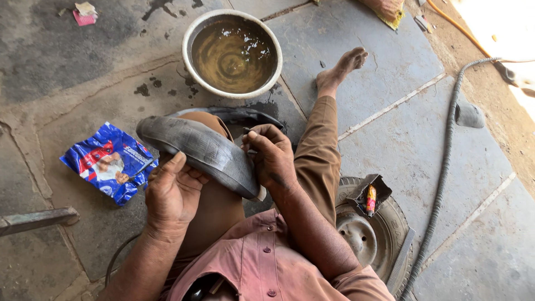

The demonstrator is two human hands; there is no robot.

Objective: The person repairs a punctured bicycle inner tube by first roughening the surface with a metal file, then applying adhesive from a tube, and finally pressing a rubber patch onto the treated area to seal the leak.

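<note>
Across my raised knee lies the black inner tube (203,151), folded over and held between both hands, with more of it trailing down behind my leg toward the floor. As far as I can judge, the work on it is in its middle: the tube is out and in hand, the basin (186,53) of muddy water stands just beyond my knee, and a small open packet with a little tube (370,199) waits on the small wheel (370,231) at my right side, but I can see no patch on the rubber yet. My left hand (171,192) is curled under the near edge, thumb up against the rubber, gripping it firmly. My right hand (273,156) is closed over the far end, fingers bent tight, pinching the tube where it folds; whether it also holds a small tool I cannot tell. A crumpled blue wrapper (108,161) lies on the stone to my left.
</note>
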